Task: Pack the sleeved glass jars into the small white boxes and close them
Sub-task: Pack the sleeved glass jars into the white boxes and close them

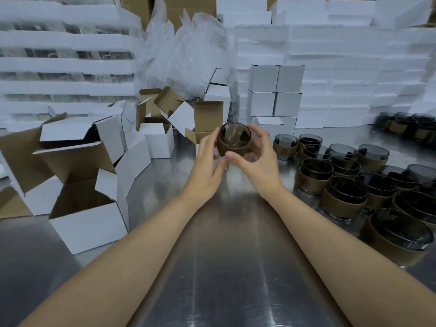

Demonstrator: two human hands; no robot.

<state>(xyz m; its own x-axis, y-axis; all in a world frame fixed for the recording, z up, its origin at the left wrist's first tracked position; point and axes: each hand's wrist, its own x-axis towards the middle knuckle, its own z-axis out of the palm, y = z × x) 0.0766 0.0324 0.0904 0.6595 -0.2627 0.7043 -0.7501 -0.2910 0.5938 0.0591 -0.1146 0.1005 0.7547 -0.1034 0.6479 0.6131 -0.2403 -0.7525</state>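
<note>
Sleeved jar [234, 140] gripped on both sides by left hand [207, 160] and right hand [256, 159], above the worktop [224, 256] toward its far edge, at the open white box [208, 118]; mouth faces the near edge, axis near-horizontal; judged: rotate base-down, centre over opening, lower slowly.
</note>
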